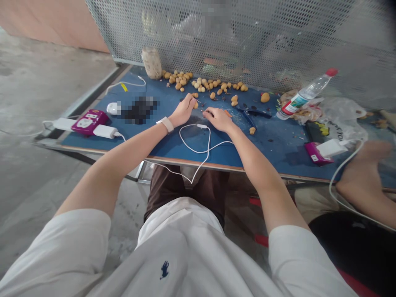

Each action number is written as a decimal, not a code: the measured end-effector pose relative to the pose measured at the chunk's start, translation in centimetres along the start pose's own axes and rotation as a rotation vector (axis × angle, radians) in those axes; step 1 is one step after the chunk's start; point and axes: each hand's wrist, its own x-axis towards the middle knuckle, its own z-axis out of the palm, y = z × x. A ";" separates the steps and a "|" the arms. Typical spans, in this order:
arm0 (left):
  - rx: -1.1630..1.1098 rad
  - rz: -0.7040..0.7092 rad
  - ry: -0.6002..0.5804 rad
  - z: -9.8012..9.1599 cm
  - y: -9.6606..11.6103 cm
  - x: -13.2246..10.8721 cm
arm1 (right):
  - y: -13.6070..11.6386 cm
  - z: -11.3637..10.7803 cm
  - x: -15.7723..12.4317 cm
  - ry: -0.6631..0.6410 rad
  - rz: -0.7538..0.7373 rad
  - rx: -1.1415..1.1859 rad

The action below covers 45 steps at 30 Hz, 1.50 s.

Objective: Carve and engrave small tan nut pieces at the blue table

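Observation:
Over the middle of the blue table (262, 142), my left hand (185, 109) is closed, its fingers curled beside a small tan, longan-like fruit (196, 104). What it holds, if anything, is hidden. A short gap to the right, my right hand (217, 118) is closed in a pinch, with a tiny item at its fingertips too small to name. Just below the hands lies a looped white cable (202, 126). A tool with two dark blue handles (247, 117), resembling pliers, rests to the right among small scraps.
Several round tan fruits (210, 84) line the perforated metal panel (241, 49). At the left are a filled clear jar (152, 64) and a purple power adapter (89, 122). A bottle (305, 97), a plastic bag (343, 117) and another person's arm (365, 181) occupy the right.

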 end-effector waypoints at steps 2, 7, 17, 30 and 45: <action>-0.038 0.024 0.000 0.3 -0.6 0.1 | 0.1 0.1 0.1 0.001 -0.001 0.003; -0.135 0.065 -0.003 0.4 -2.0 0.5 | 0.3 0.5 0.2 0.003 -0.004 -0.011; -0.124 0.089 -0.012 0.2 -2.7 0.8 | 0.8 0.5 0.3 0.031 -0.039 0.072; -0.140 0.060 -0.018 1.0 -2.6 0.8 | 0.9 0.6 0.4 0.042 -0.045 0.077; -0.046 0.044 -0.033 0.3 -1.0 0.5 | 0.6 0.2 0.2 0.042 -0.050 0.100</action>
